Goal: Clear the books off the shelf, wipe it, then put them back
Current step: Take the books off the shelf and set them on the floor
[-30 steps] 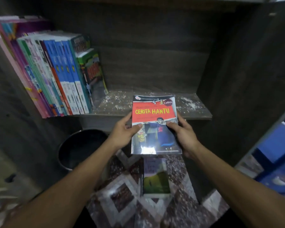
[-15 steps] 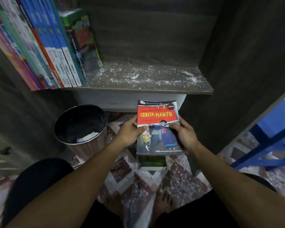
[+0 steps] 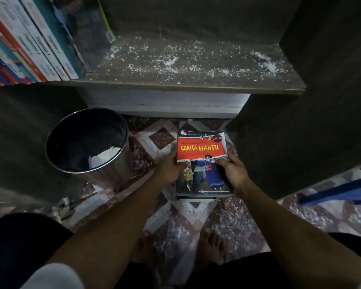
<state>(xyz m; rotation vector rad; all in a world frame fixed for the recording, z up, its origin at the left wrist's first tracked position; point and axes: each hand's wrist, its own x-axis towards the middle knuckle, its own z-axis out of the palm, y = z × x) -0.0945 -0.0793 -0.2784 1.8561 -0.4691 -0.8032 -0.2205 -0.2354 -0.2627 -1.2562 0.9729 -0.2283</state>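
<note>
I hold a red-covered book titled "Cerita Hantu" [image 3: 202, 151] flat, low over the tiled floor. My left hand [image 3: 170, 166] grips its left edge and my right hand [image 3: 232, 172] its right edge. Directly under it lies another book [image 3: 196, 198], of which only the near edge shows. Above, the dark shelf board [image 3: 196, 65] is speckled with white dust on its bare right part. A row of upright books [image 3: 35, 44] leans at the shelf's left end.
A round metal bin [image 3: 86, 140] with paper inside stands on the floor left of my hands. Dark cabinet walls [image 3: 321, 122] close in on both sides. A blue frame [image 3: 342, 192] is at the right. My bare feet [image 3: 211, 245] stand below.
I have lowered the red book from shelf height down to just above the book on the floor. My view has tilted downward.
</note>
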